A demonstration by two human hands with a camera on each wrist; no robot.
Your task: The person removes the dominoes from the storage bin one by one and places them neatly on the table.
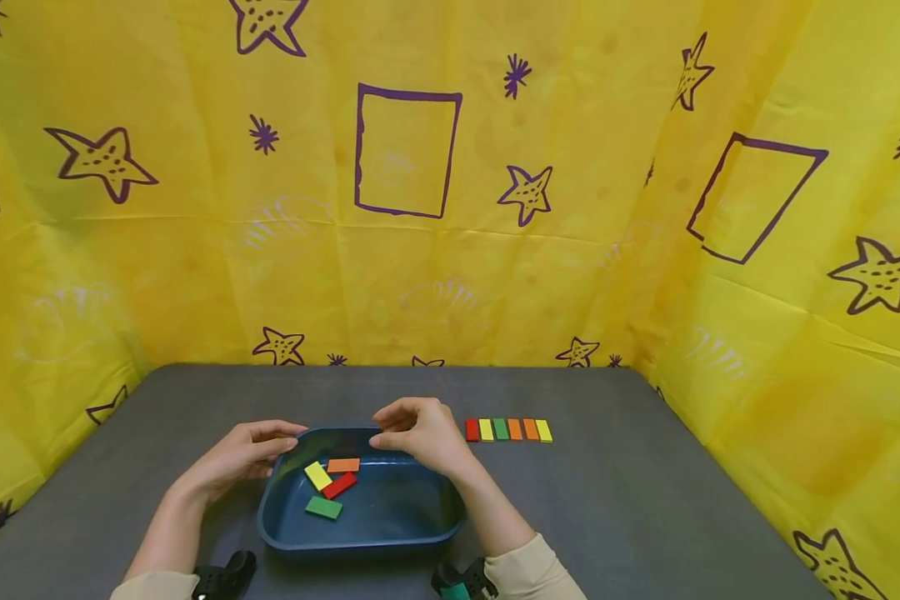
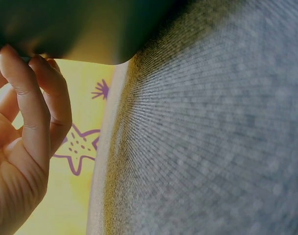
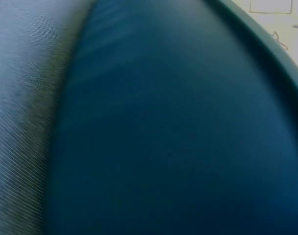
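Note:
A dark blue plastic bin [image 1: 390, 546] stands before me with a few small tiles in its left half: a yellow tile [image 1: 318, 476], an orange tile [image 1: 343, 465], a red tile [image 1: 339, 486] and a green tile [image 1: 323, 507]. My left hand [image 1: 232, 458] holds the bin by its back left corner, thumb at the rim; the left wrist view shows bent fingers [image 2: 29, 103] with tips against the bin wall [image 2: 90, 41]. Over the back rim hovers my right hand [image 1: 423, 437], thumb and fingers apart, no tile visible between them. The right wrist view shows only bin wall [image 3: 163, 122].
On the grey table [image 1: 607, 500], behind and right of the bin, a row of tiles [image 1: 501, 429] lies side by side in red, yellow, green and orange. Yellow printed cloth [image 1: 420, 292] hangs around the table's back and sides.

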